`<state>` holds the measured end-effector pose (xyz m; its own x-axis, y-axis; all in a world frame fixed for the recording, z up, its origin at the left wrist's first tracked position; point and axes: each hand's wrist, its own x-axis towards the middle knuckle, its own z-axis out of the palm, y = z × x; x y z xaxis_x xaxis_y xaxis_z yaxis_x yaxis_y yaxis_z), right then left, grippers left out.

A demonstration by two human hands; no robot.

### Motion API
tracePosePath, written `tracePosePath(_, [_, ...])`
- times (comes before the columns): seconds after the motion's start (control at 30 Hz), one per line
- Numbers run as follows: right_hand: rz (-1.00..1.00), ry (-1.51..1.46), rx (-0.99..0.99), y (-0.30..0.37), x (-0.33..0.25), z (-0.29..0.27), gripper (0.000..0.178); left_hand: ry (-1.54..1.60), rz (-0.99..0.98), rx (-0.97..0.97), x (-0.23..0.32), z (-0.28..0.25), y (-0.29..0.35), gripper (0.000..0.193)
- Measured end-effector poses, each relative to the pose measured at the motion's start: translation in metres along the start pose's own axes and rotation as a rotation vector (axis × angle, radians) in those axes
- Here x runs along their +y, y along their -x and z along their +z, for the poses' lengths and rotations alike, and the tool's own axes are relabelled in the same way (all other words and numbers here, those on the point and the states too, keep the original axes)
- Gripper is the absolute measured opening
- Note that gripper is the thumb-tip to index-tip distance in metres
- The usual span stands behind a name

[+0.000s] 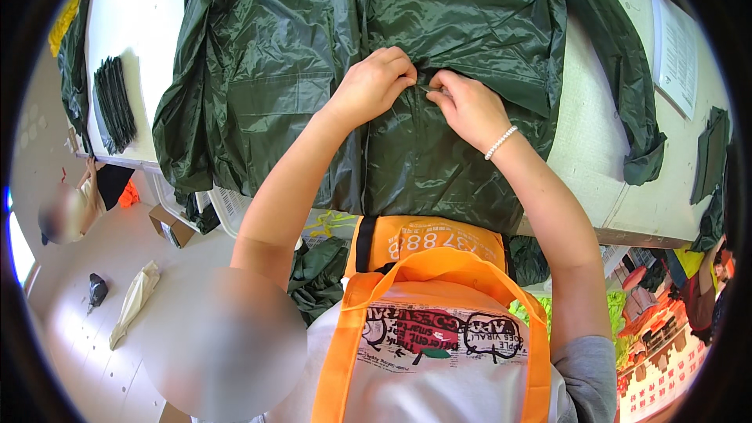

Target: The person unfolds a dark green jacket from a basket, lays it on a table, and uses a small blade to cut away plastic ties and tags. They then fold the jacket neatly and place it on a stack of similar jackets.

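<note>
— Nearest the lens, what is seen?

— Orange apron straps [345, 329] over a white printed shirt are seen at the lower edge of the view, and both bare forearms are raised from there toward the table.

— What is being handled?

— A dark green, glossy nylon raincoat [313, 47] is spread flat across the white worktable [587, 133], its hem hung over the near edge. The left hand [374, 82] and the right hand [468, 106] are brought together at the garment's centre front seam, roughly midway between the near and far edges.

— How is it gripped?

— The fingers of both hands are closed and pinched on the seam where a small metal zipper pull [432, 89] is glimpsed between them. Which hand has the pull itself cannot be told, as it is mostly hidden. A white beaded bracelet [500, 142] is worn on the right wrist.

— What else is laid out?

— A stack of dark green folded pieces [115, 102] is set at the left edge of the table. A white printed sheet of paper [677, 51] is placed toward the far right corner, and another dark green folded piece [710, 153] is laid by the right edge. Another person [82, 204] is seen on the floor beyond the left edge, near a small cardboard box [171, 225].
</note>
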<state>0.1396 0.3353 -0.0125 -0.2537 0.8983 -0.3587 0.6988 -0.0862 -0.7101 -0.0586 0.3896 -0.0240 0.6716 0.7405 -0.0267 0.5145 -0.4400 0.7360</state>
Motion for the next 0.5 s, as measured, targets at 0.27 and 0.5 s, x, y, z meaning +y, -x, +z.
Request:
tracePosePath(0.27, [-0.095,0.122,0.056,0.0,0.0,0.004,0.02,0.009,-0.022,0.011,0.0,0.001,-0.001,0.006])
tracePosePath(0.5, [-0.119,0.044,0.102,-0.001,0.004,0.002,0.02,0.004,-0.012,0.015,0.015,-0.012,0.009,0.005])
